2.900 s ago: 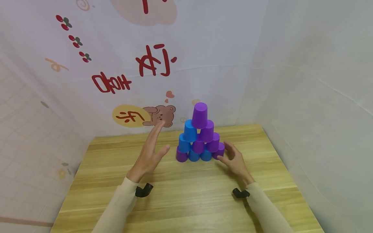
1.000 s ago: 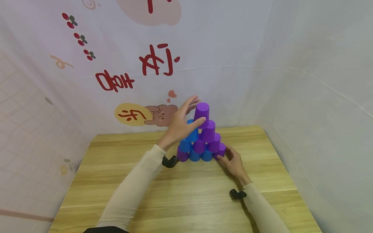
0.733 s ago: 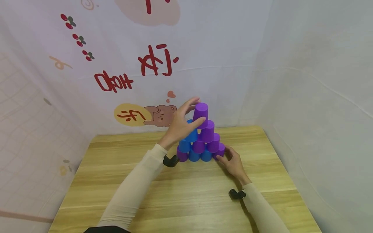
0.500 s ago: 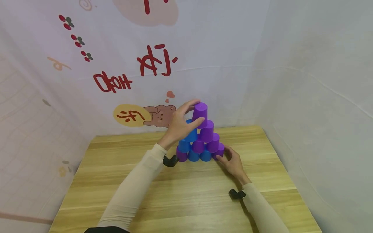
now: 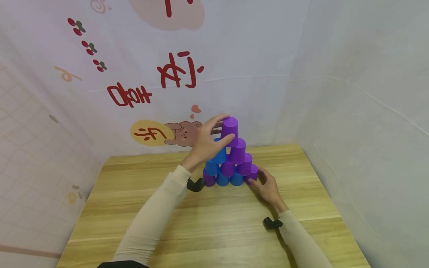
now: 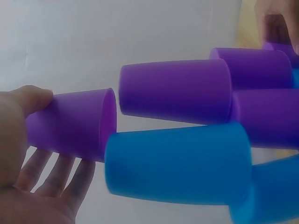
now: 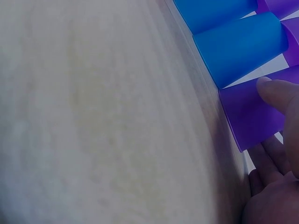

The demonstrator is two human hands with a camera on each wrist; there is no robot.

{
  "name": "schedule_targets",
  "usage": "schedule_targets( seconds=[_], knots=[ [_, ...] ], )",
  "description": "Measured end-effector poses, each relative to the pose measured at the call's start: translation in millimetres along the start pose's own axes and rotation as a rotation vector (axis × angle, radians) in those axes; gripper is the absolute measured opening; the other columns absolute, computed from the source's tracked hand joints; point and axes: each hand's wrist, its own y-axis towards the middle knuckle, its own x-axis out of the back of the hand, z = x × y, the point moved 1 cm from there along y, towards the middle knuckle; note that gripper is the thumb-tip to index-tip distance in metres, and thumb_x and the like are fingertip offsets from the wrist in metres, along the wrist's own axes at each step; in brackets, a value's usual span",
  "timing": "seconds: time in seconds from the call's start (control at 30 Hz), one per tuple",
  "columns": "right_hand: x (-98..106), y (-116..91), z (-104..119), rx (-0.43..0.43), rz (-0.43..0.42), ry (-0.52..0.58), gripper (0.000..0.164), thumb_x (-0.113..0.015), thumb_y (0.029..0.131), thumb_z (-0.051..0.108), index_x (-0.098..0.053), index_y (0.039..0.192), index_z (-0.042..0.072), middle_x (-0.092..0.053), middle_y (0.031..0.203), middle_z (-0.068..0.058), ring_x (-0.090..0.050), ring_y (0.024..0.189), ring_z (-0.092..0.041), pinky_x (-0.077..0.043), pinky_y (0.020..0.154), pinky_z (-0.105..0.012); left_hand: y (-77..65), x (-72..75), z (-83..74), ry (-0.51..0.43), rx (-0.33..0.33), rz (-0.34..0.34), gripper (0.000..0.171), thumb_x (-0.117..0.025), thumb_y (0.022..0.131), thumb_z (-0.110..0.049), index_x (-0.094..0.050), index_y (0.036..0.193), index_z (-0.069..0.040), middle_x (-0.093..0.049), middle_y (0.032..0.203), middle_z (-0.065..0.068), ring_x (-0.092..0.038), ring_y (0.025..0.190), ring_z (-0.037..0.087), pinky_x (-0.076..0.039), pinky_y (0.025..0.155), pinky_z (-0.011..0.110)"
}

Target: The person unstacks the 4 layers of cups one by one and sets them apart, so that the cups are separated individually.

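Observation:
Upside-down purple and blue cups form a tapering stack. My left hand (image 5: 205,145) grips the top purple cup (image 5: 229,130), thumb on the near side, fingers behind. In the left wrist view, that cup's open rim stands slightly apart from the purple cup (image 6: 175,91) under it and overlaps the edge of the blue cup (image 6: 177,165). Down at the right end of the bottom row, my right hand (image 5: 269,188) holds a purple cup (image 5: 253,172) between thumb and fingers. The right wrist view shows the thumb (image 7: 275,91) laid on its side; the far fingers are partly hidden.
The stack stands near the back of a wood-grain table (image 5: 207,230). Behind it hangs a white cloth (image 5: 254,93) printed with red characters and a bear; another pale cloth (image 5: 365,111) borders the right side. Each wrist carries a black band piece.
My left hand has come in from the left and taken hold of the top purple cup, which has just risen slightly. My right hand has drawn in a little on the bottom corner cup.

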Motion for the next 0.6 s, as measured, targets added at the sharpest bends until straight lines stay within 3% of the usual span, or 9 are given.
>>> schedule_targets(
  seconds=[0.2,0.33,0.43,0.6],
  knots=[
    [-0.3,0.1,1.3,0.006,-0.006,0.01,0.06,-0.087,0.1,0.007,-0.063,0.154,-0.001,-0.07,0.151,-0.024,-0.065,0.144,-0.037,-0.049,0.132,-0.047,0.2,7.5,-4.5,0.01,-0.017,-0.046,0.064,-0.083,0.103,-0.014,-0.058,0.161,-0.007,-0.07,0.154,0.013,-0.07,0.141,0.032,-0.064,0.116,0.048],
    [-0.3,0.8,0.4,0.0,0.006,0.022,0.061,-0.086,0.1,0.007,-0.061,0.155,-0.001,-0.068,0.153,-0.025,-0.063,0.146,-0.037,-0.05,0.129,-0.025,-1.0,13.0,-7.1,0.02,-0.032,-0.069,0.064,-0.084,0.102,-0.014,-0.059,0.16,-0.007,-0.071,0.153,0.014,-0.072,0.139,0.032,-0.065,0.115,0.048],
    [-0.4,1.1,0.5,0.0,0.012,0.029,0.062,-0.085,0.1,0.007,-0.059,0.156,-0.001,-0.067,0.155,-0.026,-0.062,0.147,-0.038,-0.045,0.121,-0.007,-2.6,17.0,-9.3,0.028,-0.044,-0.078,0.064,-0.085,0.101,-0.013,-0.06,0.16,-0.006,-0.072,0.152,0.014,-0.072,0.138,0.032,-0.066,0.115,0.049],
    [-0.3,-0.8,2.6,0.015,0.006,0.011,0.061,-0.085,0.101,0.007,-0.06,0.156,-0.001,-0.067,0.155,-0.026,-0.062,0.149,-0.045,-0.048,0.129,-0.023,-7.9,25.8,-12.2,0.031,-0.061,-0.084,0.064,-0.085,0.1,-0.012,-0.06,0.159,-0.005,-0.071,0.152,0.014,-0.071,0.138,0.032,-0.066,0.114,0.051]
  ],
)
